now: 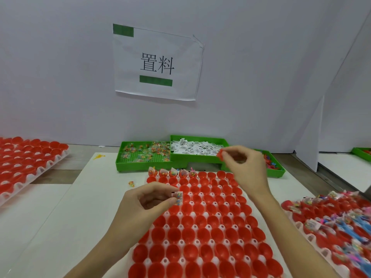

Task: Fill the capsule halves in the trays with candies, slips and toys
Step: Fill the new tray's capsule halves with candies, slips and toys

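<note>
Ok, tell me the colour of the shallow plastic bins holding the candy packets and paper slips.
Bright green bins, clearest in the head view.

Rows of open red capsule halves [202, 233] sit cup-up in a white tray [181, 242] at centre, only the far row's left five cups holding candy packets and slips [172, 173]. Behind it, green bins hold candy packets [147, 152], printed slips [195, 147] and small toys [271, 163]. A filled tray [341, 221] lies at right.
</note>
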`<action>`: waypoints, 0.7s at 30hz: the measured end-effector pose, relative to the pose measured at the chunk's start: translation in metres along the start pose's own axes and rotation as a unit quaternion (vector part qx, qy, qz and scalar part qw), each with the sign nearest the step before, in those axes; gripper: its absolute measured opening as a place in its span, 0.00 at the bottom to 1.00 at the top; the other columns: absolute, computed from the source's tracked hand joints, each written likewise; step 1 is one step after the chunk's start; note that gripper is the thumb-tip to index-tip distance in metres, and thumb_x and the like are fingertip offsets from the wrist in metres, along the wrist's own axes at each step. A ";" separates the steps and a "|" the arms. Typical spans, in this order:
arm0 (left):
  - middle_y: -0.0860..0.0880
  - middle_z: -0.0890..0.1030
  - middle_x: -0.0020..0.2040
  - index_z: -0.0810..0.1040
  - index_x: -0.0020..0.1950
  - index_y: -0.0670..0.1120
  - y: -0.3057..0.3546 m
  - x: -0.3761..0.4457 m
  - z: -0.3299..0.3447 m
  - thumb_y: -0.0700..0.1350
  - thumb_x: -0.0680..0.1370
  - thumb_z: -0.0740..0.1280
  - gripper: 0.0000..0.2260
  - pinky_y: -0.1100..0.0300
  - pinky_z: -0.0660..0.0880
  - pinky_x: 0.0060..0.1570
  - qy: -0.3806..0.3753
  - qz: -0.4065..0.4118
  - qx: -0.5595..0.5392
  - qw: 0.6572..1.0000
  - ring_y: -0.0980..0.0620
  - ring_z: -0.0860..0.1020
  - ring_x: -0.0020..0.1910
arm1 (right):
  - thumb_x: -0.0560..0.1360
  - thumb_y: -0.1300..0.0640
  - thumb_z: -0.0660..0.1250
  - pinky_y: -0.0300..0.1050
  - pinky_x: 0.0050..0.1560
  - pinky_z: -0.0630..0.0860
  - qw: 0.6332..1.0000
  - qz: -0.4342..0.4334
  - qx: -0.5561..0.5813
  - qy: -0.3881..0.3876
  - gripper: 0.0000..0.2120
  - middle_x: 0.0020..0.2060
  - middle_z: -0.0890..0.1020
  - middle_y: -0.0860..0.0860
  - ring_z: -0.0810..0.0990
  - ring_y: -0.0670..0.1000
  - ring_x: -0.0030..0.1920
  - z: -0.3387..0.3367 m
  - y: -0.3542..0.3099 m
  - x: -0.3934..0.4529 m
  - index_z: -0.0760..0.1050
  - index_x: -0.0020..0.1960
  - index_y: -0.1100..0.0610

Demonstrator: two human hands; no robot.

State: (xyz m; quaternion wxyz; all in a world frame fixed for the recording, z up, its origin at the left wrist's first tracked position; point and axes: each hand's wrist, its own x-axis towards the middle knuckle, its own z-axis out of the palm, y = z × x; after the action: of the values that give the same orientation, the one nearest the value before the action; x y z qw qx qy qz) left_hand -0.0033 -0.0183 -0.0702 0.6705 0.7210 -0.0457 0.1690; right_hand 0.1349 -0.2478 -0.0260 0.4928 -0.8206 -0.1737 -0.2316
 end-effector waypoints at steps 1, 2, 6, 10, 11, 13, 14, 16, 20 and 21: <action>0.48 0.88 0.46 0.88 0.48 0.55 0.001 -0.001 0.001 0.44 0.70 0.78 0.09 0.67 0.80 0.50 0.002 0.005 -0.002 1.000 0.51 0.87 0.48 | 0.76 0.59 0.74 0.33 0.46 0.80 0.996 0.014 0.056 -0.065 0.06 0.40 0.87 0.43 0.85 0.42 0.43 0.004 -0.012 -0.010 0.86 0.51 0.50; 0.47 0.88 0.46 0.88 0.48 0.55 0.001 -0.001 0.002 0.43 0.70 0.78 0.09 0.67 0.80 0.49 0.003 0.010 -0.003 1.000 0.51 0.87 0.47 | 0.76 0.60 0.74 0.34 0.46 0.80 0.987 0.027 0.094 -0.127 0.07 0.41 0.88 0.44 0.86 0.43 0.42 0.008 -0.023 -0.019 0.86 0.52 0.51; 0.47 0.88 0.44 0.88 0.45 0.52 0.002 -0.002 0.004 0.41 0.70 0.79 0.08 0.66 0.81 0.48 0.010 0.021 0.002 1.000 0.50 0.87 0.46 | 0.76 0.61 0.75 0.37 0.46 0.82 0.965 0.027 0.117 -0.232 0.05 0.39 0.88 0.49 0.87 0.47 0.40 0.020 -0.041 -0.045 0.87 0.50 0.54; 0.48 0.88 0.44 0.88 0.45 0.51 -0.002 -0.001 0.005 0.40 0.70 0.79 0.07 0.66 0.81 0.48 0.021 0.035 0.017 0.999 0.51 0.87 0.45 | 0.76 0.60 0.75 0.42 0.47 0.83 0.950 0.003 0.119 -0.290 0.03 0.39 0.88 0.50 0.87 0.48 0.41 0.019 -0.044 -0.055 0.87 0.49 0.54; 0.48 0.88 0.44 0.88 0.45 0.51 -0.004 -0.001 0.005 0.40 0.70 0.79 0.08 0.66 0.81 0.48 0.026 0.039 0.019 0.999 0.50 0.87 0.46 | 0.77 0.60 0.74 0.41 0.46 0.83 0.946 0.000 0.122 -0.300 0.03 0.39 0.88 0.50 0.87 0.49 0.42 0.018 -0.044 -0.057 0.87 0.49 0.54; 0.47 0.88 0.45 0.89 0.45 0.51 -0.007 -0.001 0.006 0.39 0.69 0.79 0.09 0.64 0.82 0.48 0.037 0.048 0.025 0.998 0.50 0.87 0.46 | 0.77 0.60 0.73 0.40 0.45 0.83 0.941 0.000 0.125 -0.313 0.04 0.39 0.87 0.50 0.87 0.50 0.42 0.016 -0.043 -0.058 0.86 0.49 0.54; 0.47 0.88 0.45 0.89 0.46 0.51 -0.008 -0.001 0.007 0.39 0.69 0.79 0.09 0.64 0.82 0.48 0.040 0.053 0.029 0.997 0.49 0.87 0.46 | 0.78 0.59 0.73 0.41 0.46 0.83 0.940 0.002 0.126 -0.316 0.04 0.40 0.87 0.50 0.87 0.49 0.42 0.015 -0.042 -0.058 0.86 0.49 0.53; 0.48 0.88 0.45 0.88 0.47 0.52 -0.010 -0.003 0.009 0.40 0.70 0.80 0.10 0.62 0.82 0.49 0.050 0.061 0.041 0.996 0.50 0.87 0.46 | 0.79 0.54 0.71 0.43 0.49 0.84 0.938 0.003 0.128 -0.323 0.05 0.40 0.88 0.49 0.87 0.48 0.42 0.014 -0.040 -0.058 0.86 0.50 0.52; 0.49 0.88 0.45 0.87 0.49 0.52 -0.013 -0.003 0.014 0.42 0.71 0.80 0.10 0.62 0.82 0.48 0.044 0.075 0.052 0.995 0.49 0.87 0.46 | 0.74 0.53 0.77 0.45 0.50 0.84 0.931 -0.009 0.126 -0.342 0.05 0.42 0.88 0.48 0.87 0.48 0.45 0.010 -0.036 -0.055 0.85 0.50 0.51; 0.49 0.88 0.45 0.87 0.49 0.52 -0.013 -0.002 0.017 0.43 0.71 0.80 0.09 0.61 0.82 0.48 0.035 0.077 0.057 0.995 0.49 0.87 0.46 | 0.74 0.54 0.78 0.46 0.49 0.84 0.931 -0.007 0.123 -0.342 0.05 0.42 0.88 0.50 0.87 0.49 0.44 0.008 -0.033 -0.053 0.85 0.49 0.52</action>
State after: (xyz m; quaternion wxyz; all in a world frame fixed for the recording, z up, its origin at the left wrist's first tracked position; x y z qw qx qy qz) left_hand 0.0020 -0.0336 -0.0834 0.6146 0.7460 -0.0678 0.2473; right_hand 0.0750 -0.2285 -0.0342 0.4988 -0.7819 -0.3646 0.0833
